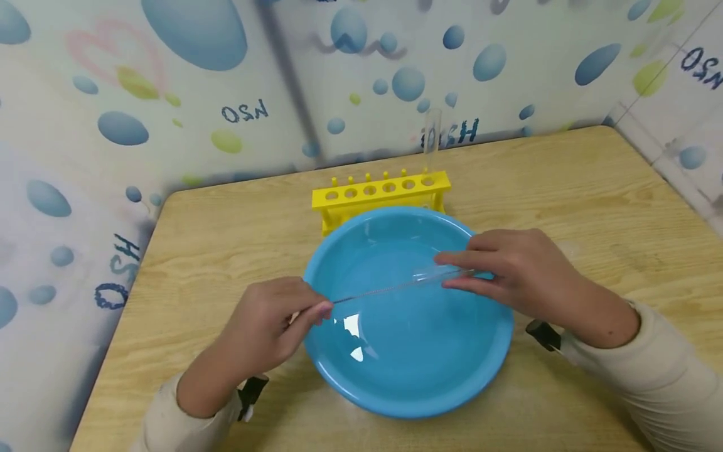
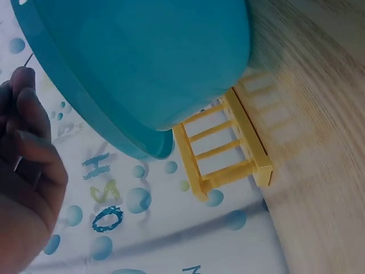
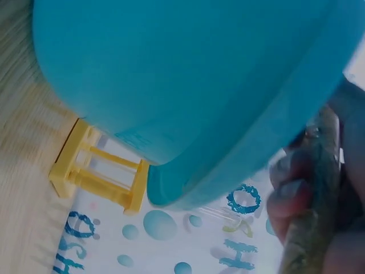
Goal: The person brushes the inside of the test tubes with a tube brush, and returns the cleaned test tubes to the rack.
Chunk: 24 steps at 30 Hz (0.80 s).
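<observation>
My left hand [image 1: 271,323] pinches the thin twisted-wire handle of a test tube brush [image 1: 375,292] between thumb and fingers. The wire runs right, into the mouth of a clear test tube [image 1: 429,275]. Thumb and fingers of my right hand [image 1: 528,276] grip that tube, which lies nearly level above the basin. In the right wrist view, something brownish, likely the bristles, shows inside the tube [image 3: 316,197]. Below both hands stands a round blue basin [image 1: 407,409], with light reflecting from its inside.
Behind the basin, touching or close to it, stands a yellow test tube rack [image 1: 380,197]. Another clear test tube [image 1: 432,132] rises upright at its right end. The wooden table [image 1: 226,232] meets a wall with printed blue and green spots.
</observation>
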Motion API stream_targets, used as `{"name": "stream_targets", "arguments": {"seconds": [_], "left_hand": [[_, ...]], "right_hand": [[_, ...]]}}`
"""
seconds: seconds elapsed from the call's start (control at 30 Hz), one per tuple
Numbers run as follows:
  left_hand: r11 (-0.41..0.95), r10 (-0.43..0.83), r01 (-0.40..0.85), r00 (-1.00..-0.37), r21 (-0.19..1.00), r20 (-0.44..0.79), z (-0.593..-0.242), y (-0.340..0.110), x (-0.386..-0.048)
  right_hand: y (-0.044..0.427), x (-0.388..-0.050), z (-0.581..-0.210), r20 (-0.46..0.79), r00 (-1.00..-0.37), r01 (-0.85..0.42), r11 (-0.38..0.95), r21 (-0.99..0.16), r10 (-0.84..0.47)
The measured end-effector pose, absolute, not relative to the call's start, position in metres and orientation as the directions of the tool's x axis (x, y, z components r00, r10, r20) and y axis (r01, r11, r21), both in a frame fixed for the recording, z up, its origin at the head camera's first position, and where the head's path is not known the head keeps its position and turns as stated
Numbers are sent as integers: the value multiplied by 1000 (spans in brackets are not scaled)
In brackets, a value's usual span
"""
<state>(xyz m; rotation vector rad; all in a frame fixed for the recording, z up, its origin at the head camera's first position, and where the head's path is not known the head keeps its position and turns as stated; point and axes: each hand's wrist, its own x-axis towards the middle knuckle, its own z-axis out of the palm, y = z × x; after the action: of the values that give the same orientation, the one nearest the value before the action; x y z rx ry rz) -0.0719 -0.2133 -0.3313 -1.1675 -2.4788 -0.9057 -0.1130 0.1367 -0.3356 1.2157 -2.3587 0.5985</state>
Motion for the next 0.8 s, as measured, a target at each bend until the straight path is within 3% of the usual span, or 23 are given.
{"name": "stream_targets", "arguments": {"seconds": [0.13,0.23,0.33,0.47,0.6,0.7,0.8], "left_hand": [[436,554,593,-770,676,318,-327,-217,-72],[438,520,514,-814,738,258,-326,-219,-72],[462,527,588,-784,664,328,-326,-220,-73],[502,567,754,-657,423,497,-329,-221,-76],[542,589,804,-571,246,572,-332,-222,-77],[539,589,807,-566,242,576,-333,-224,-78],[485,585,788,-614,379,530,-333,-227,-80]], "right_hand": [[135,-115,-337,644,-445,-831,555,-38,-623],[135,-115,-338,656,-436,-833,551,-36,-616],[137,-115,-338,621,-479,-839,531,-116,-621],[141,-115,-335,494,-583,-807,528,-263,-645],[145,-113,-332,310,-675,-732,552,-400,-670],[146,-113,-331,260,-692,-711,571,-411,-674],[146,-114,-331,342,-660,-751,569,-335,-669]]}}
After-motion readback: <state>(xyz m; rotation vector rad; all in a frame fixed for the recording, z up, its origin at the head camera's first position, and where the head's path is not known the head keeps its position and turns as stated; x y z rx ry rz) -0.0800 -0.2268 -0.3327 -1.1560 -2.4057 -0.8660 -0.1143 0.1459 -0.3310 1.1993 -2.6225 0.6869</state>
